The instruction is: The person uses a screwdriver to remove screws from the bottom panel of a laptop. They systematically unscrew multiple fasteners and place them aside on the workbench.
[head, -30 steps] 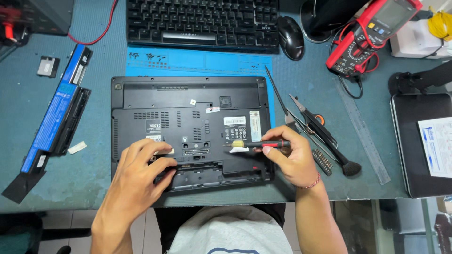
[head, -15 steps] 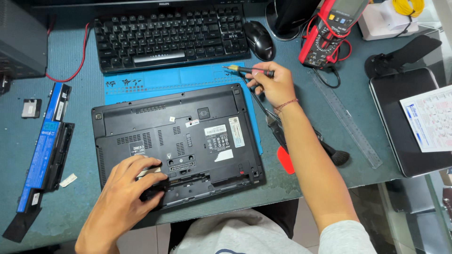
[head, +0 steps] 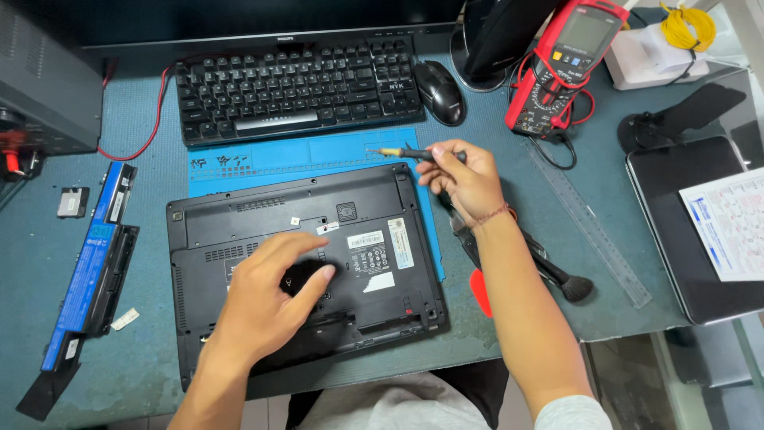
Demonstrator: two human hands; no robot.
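Note:
A black laptop lies bottom-up on a blue work mat. My left hand rests on its underside, fingers spread and flat on the plastic near the middle. My right hand is raised over the mat's right end, just beyond the laptop's far right corner, and grips a small screwdriver whose yellow tip points left.
A black keyboard and mouse lie at the back. A red multimeter stands at right. A laptop battery lies at left. A brush, a clear ruler and a tablet lie to the right.
My right hand lifted the screwdriver off the laptop and carried it to the far right of the mat. My left hand slid from the lower left toward the middle of the underside.

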